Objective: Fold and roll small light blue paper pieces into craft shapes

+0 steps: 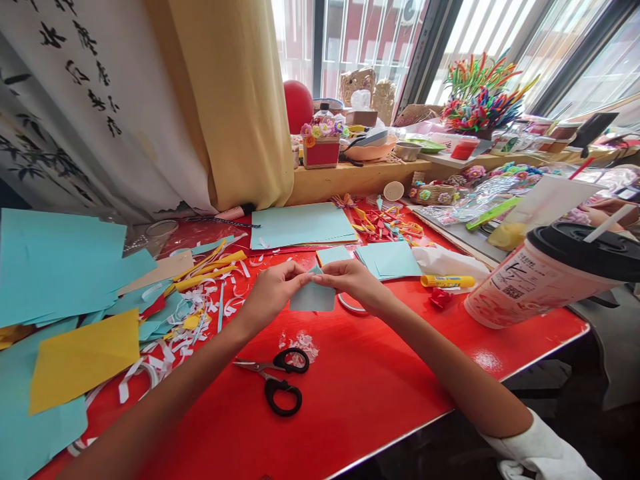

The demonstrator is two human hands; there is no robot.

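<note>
1. One small light-blue paper square (313,301) is between the left hand (274,288) and the right hand (354,283), its lower part showing beneath the fingertips.
2. Both hands pinch its upper edge between thumb and forefinger, with a creased point showing between them; I cannot tell whether the sheet touches the red worktop (380,380).
3. Black-handled scissors (275,385) lie spread open on the worktop, nearer the wearer than the square.
4. Beyond the right hand lie a light-blue paper stack (390,260) and a yellow glue stick (447,281).

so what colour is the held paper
The paper is pale blue, best seen in the head view.
</note>
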